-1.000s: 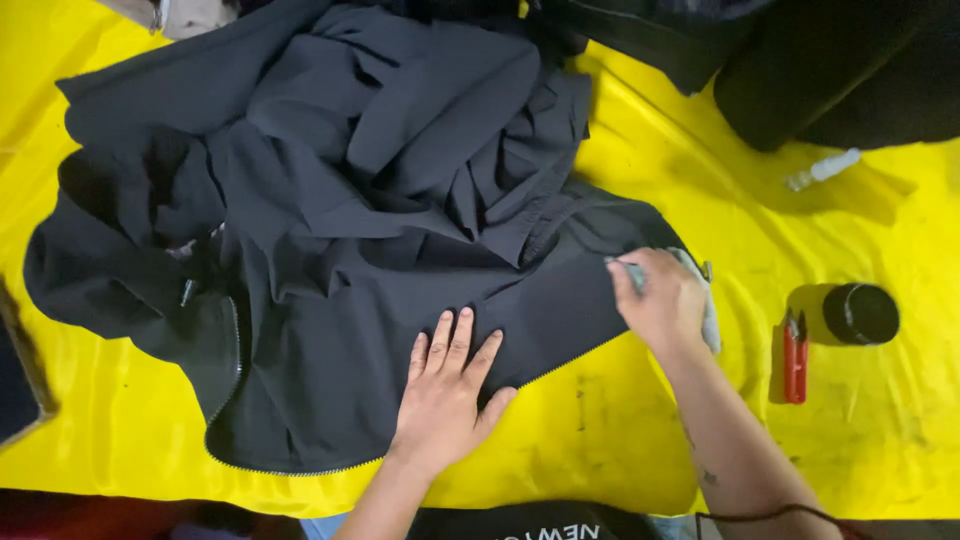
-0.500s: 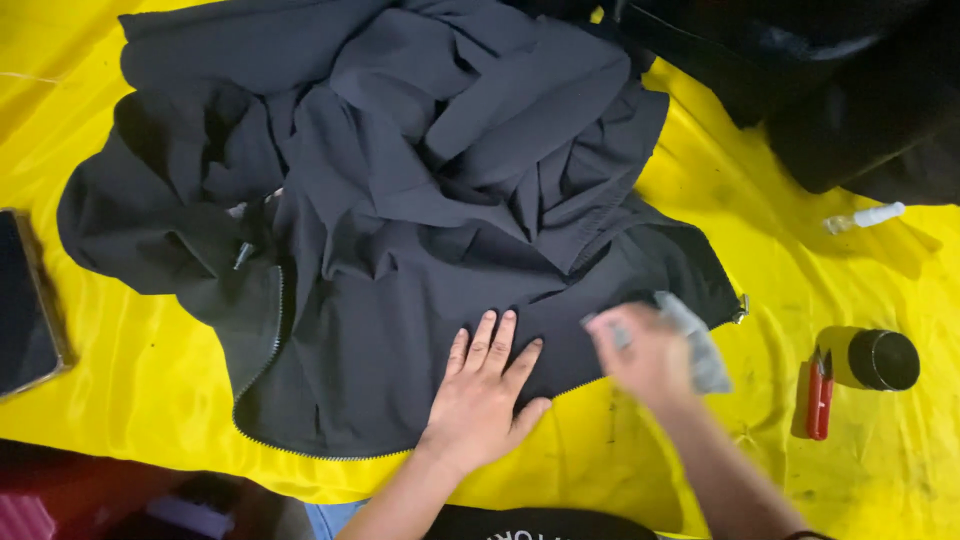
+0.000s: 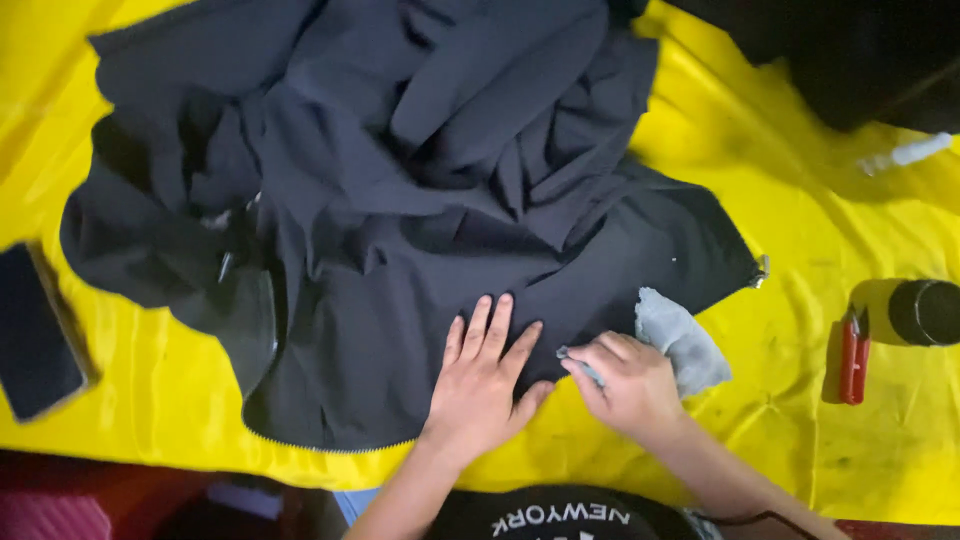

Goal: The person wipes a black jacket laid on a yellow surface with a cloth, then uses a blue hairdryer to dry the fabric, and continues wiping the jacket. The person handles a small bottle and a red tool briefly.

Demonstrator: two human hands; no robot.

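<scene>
Where it lies bunched across the middle of the yellow-covered table (image 3: 120, 420), the dark navy garment (image 3: 400, 200) is heaped in deep folds toward the far edge and smoothed flat toward the near edge, with a zipper running along its lower hem and a small metal zipper pull (image 3: 762, 270) at its right corner. The left hand (image 3: 482, 385) lies flat on the smooth part, fingers spread and palm down, pressing the cloth to the table. Just beside it, the right hand (image 3: 625, 385) is curled shut around a grey cloth (image 3: 685, 340), its fingertips touching the garment's near hem while the rest of the cloth sticks out behind the knuckles. Toward the right edge of the table lie small red snips (image 3: 852, 355) next to a black cylindrical container (image 3: 925, 312), and a white tube (image 3: 905, 153) rests farther back. Near the left edge lies a dark phone (image 3: 35, 345).
</scene>
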